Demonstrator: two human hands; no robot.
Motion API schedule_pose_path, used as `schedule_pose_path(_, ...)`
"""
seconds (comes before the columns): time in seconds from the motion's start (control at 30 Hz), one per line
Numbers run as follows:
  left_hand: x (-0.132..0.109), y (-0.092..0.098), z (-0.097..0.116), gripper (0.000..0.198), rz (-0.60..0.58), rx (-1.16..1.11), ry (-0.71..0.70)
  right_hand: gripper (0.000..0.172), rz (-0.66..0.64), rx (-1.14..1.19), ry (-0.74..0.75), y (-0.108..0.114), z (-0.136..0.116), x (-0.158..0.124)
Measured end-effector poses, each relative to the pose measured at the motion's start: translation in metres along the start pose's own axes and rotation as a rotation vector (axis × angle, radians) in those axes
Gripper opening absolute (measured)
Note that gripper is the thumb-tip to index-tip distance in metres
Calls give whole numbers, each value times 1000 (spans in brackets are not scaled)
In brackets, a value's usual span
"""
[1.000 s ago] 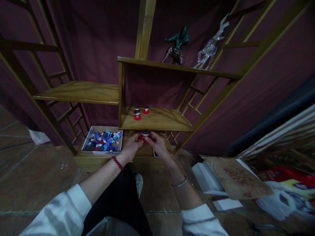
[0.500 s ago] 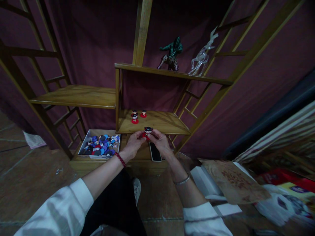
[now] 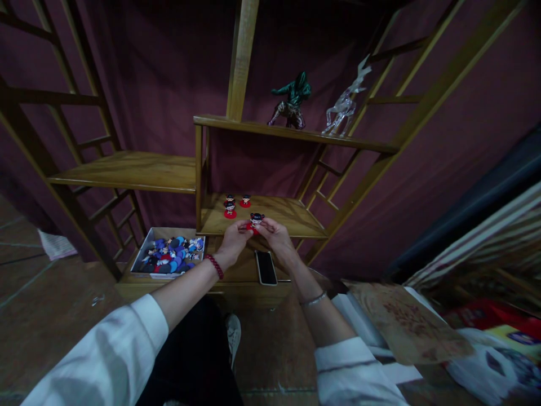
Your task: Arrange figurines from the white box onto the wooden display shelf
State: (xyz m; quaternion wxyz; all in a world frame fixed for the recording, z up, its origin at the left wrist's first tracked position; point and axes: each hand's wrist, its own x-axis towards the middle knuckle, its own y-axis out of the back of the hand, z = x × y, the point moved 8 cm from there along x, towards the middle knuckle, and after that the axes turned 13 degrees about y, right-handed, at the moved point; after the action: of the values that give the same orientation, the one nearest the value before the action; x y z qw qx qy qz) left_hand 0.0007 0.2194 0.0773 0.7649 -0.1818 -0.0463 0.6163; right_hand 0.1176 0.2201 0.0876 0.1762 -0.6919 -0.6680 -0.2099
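My left hand point(image 3: 235, 241) and my right hand point(image 3: 273, 234) pinch a small figurine on a red base point(image 3: 256, 220) between their fingertips, just above the front of the lower wooden shelf point(image 3: 291, 221). Two or three similar red-based figurines point(image 3: 230, 207) stand at the back left of that shelf. Below and to the left, a white box of several blue, red and dark figurines point(image 3: 169, 256) sits on the bottom board.
A black phone point(image 3: 266, 267) lies on the bottom board under my hands. A green figure point(image 3: 292, 98) and a clear glass deer point(image 3: 346, 102) stand on the upper shelf. White boxes, brown paper point(image 3: 406, 322) and bags lie on the floor at right.
Both hands have lifted the red-based figurine from below the shelf edge up to the shelf's front. The phone beneath them has come into view.
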Motion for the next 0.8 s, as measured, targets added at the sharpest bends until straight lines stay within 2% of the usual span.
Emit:
schedule_pose_path(0.3,26,1,6,19,121,116,-55,27,18,-14,-28,6,14,25)
schedule_pose_path(0.6,68,9,-6,17,241,309,-110,25,24,-15,-61,10,32,43)
schedule_pose_path(0.8,73,9,3,20,333,466,-114,23,23,-28,-75,13,41,52)
